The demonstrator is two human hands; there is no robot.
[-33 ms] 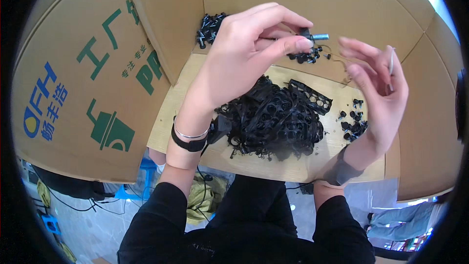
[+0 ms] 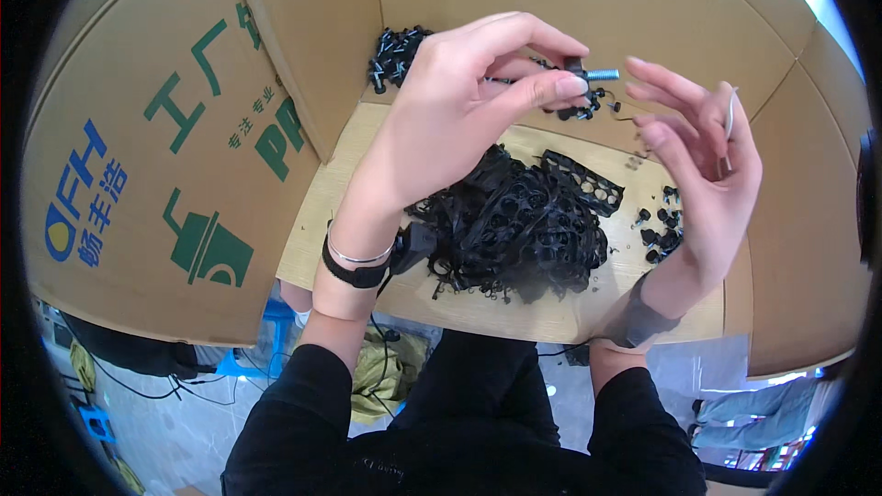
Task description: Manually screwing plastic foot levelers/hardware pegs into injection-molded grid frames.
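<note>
My left hand (image 2: 459, 101) pinches a black-headed screw (image 2: 603, 75) between thumb and fingertips, its bare metal thread pointing right. Opposite the thread, my right hand (image 2: 703, 152) has thumb and forefinger apart, while its other fingers curl round a slim metal tool (image 2: 730, 115), mostly hidden in the palm. Small blurred brownish bits (image 2: 636, 160) hang in the air below the right fingertips. Beneath both hands lies a heap of black perforated scraps (image 2: 524, 230), with one flat strip (image 2: 588, 186) full of round holes at its far right.
Black-headed screws lie in a pile at the back left (image 2: 395, 55), a small group (image 2: 581, 110) behind the heap and another cluster (image 2: 663, 231) at the right. Cardboard walls (image 2: 588, 0) enclose the wooden tabletop (image 2: 459, 312) on three sides. A black cable runs below my left wrist.
My right hand has shifted slightly left and down, its fingers sharper now. Thin curved blurs beside its fingertips have given way to small bits lower down. The left hand stays almost still.
</note>
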